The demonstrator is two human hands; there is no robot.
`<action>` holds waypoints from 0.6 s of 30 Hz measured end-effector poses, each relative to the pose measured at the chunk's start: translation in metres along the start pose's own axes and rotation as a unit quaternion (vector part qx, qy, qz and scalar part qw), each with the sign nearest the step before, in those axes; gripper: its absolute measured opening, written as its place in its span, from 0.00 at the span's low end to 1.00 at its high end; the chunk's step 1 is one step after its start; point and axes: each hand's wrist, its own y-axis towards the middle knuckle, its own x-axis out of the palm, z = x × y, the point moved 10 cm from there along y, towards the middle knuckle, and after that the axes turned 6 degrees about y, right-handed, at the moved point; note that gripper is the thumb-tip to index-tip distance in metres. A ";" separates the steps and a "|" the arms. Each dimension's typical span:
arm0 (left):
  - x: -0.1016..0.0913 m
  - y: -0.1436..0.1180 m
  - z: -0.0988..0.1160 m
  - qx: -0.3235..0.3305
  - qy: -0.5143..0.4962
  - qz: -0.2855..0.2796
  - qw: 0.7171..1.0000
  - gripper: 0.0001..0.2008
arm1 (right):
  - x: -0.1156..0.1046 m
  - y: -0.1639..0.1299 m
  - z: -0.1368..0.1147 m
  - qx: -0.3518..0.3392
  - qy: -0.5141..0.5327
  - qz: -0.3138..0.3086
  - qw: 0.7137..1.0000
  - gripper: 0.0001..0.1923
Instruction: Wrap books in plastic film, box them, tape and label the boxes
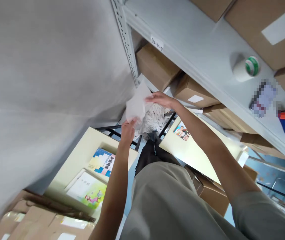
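Between my two hands, a sheet of white paper [136,105] is held up, its edges blurred. My left hand [128,130] pinches its lower edge. With fingers pressed together, my right hand [160,99] grips the upper right side. Whether it is one sheet or a few, I cannot tell. Below and behind the paper lies a heap of shredded white paper [156,119], close to my feet. The paper partly hides this heap.
Left, a cream table [65,160] bears books [102,161]; cartons [40,223] stand nearer. Right, another cream table [199,146] bears a photo [182,131]. A grey shelf [194,43] above holds a tape roll [248,67], a phone [263,98] and boxes. A wall [45,83] rises left.
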 end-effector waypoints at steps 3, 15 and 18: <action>0.015 -0.013 0.036 0.033 0.027 -0.010 0.999 0.29 | 0.001 -0.022 -0.037 -0.045 -0.008 0.010 0.999 0.25; 0.080 -0.131 0.177 0.349 0.229 0.018 0.908 0.20 | 0.018 -0.182 -0.208 -0.241 -0.073 -0.083 0.964 0.28; 0.132 -0.161 0.176 0.401 0.284 -0.021 0.871 0.19 | -0.009 -0.229 -0.210 -0.245 -0.050 -0.066 0.966 0.24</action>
